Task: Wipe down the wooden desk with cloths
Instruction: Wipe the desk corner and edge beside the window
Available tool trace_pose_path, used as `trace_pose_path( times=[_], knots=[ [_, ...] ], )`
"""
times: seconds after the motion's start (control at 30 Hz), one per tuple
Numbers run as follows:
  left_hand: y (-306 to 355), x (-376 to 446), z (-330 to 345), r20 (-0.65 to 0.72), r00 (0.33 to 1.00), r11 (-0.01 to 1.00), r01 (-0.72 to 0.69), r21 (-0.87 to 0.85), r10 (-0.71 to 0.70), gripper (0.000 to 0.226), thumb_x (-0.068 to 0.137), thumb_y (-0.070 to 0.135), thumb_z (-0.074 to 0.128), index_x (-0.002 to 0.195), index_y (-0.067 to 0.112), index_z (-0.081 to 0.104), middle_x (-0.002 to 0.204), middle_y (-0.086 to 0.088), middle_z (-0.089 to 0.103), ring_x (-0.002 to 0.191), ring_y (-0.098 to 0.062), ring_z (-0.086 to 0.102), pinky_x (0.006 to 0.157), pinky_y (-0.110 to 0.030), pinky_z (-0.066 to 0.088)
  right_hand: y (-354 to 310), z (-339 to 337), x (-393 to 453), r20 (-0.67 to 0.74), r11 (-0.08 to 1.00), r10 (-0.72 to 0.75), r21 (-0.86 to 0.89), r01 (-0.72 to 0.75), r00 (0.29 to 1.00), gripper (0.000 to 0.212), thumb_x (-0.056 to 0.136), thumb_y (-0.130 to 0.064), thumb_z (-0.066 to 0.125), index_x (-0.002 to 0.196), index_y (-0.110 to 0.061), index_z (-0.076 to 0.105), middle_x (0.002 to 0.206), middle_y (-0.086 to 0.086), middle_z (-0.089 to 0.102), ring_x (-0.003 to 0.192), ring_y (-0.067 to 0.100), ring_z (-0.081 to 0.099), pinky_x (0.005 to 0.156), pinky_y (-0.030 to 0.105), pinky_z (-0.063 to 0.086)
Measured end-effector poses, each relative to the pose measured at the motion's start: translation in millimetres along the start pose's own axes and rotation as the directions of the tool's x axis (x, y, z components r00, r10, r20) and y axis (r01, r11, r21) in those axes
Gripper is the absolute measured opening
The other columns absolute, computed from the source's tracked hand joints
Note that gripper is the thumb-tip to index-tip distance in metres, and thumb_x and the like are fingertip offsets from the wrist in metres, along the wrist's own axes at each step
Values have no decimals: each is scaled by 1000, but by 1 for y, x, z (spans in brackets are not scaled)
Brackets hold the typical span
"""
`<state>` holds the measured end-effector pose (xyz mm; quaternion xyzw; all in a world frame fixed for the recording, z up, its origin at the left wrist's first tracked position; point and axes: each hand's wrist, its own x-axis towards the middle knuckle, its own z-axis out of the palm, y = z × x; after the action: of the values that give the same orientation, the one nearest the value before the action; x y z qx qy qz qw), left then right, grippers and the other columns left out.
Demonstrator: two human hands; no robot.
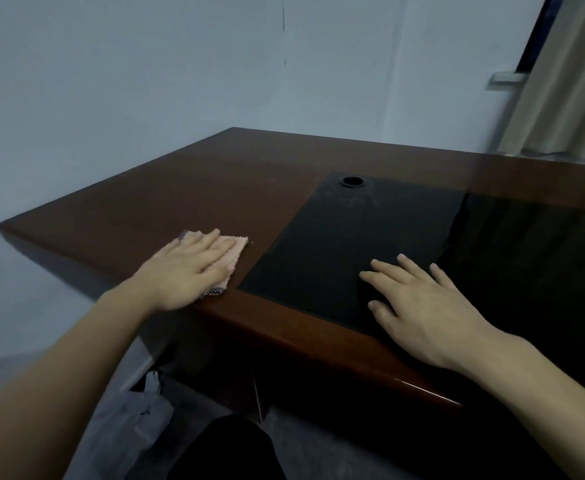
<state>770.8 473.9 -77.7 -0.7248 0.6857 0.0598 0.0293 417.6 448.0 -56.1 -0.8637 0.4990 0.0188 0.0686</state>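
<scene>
Your left hand (189, 268) presses flat on the soft pink cloth (230, 252); it probably bunches easily, so keep the palm spread. Your right hand (422, 310) rests flat, holding nothing, on the desk (180, 188).

Two bare forearms, no sleeves visible to frame edge. Left hand (189, 271) and right hand (422, 306) ungloved, without rings or watch. Dark garment at lower centre.

Bare wood of my desk (166, 188) open ahead of the pink cloth (234, 252), wall (111, 81) bounding its far and left edges, curtain (561, 98) hanging at the far right, black inlay (370, 237) flat apart from a grommet hole (352, 182)
</scene>
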Motion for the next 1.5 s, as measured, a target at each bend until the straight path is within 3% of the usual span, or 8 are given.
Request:
trace_pose_path(
  times=[0.37,0.47,0.63,0.77,1.0,1.1,1.37,1.5],
  knots=[
    [39,-24,12,-43,967,968,-251,5,251,71,90,73,-1,156,49,-8,162,21,-19,150,-2,-19,125,-33,-9,-54,0,56,29,995,-79,59,77,996,53,108,-42,31,160,-36,20,169,-12,8,157,18,-1,126,50,6],
    [11,-12,8,-33,976,976,-217,13,217,64,98,71,7,157,50,-4,164,21,-16,153,-5,-15,126,-34,-6,-58,2,63,33,994,-81,77,78,996,53,108,-43,31,160,-36,20,169,-13,7,157,18,-1,126,49,6],
    [-69,14,-5,-6,1000,1000,6,15,-6,105,64,89,-15,159,45,-2,169,11,-6,156,-15,-4,124,-37,1,-63,3,75,24,994,-84,74,82,996,53,108,-44,30,160,-37,19,169,-13,5,157,17,-2,126,48,6],
    [-88,18,-8,3,997,997,77,-16,-77,98,68,83,-10,159,47,-3,170,8,-3,157,-17,-3,125,-41,2,-70,1,87,20,992,-100,80,98,995,53,109,-43,30,160,-36,18,169,-13,4,157,17,-3,127,49,6],
    [-34,-15,6,-51,983,984,-175,29,176,86,78,72,-12,159,44,-7,167,14,-13,155,-10,-12,126,-37,-4,-106,-3,125,40,982,-164,106,159,986,53,109,-42,31,161,-34,19,170,-10,6,157,19,1,126,51,8],
    [-38,-17,8,-53,978,979,-202,7,203,80,81,73,-10,157,48,-9,166,18,-15,153,-6,-14,126,-35,-7,-121,-5,139,68,978,-180,117,172,981,53,110,-41,32,161,-33,20,170,-8,7,157,21,2,126,51,9],
    [-144,20,-2,-23,998,993,52,109,-50,84,84,70,-14,161,39,-6,171,4,-7,157,-21,-3,124,-42,5,-147,3,162,59,968,-235,101,229,970,52,110,-40,31,161,-34,20,170,-9,6,157,20,-4,125,52,2],
    [-167,24,-4,-30,986,986,165,-22,-166,85,81,77,-6,160,45,-2,171,7,0,157,-19,0,126,-45,5,-156,8,170,49,965,-240,119,233,969,51,110,-39,29,160,-33,21,170,-9,7,157,19,-4,125,52,1]
  ],
)
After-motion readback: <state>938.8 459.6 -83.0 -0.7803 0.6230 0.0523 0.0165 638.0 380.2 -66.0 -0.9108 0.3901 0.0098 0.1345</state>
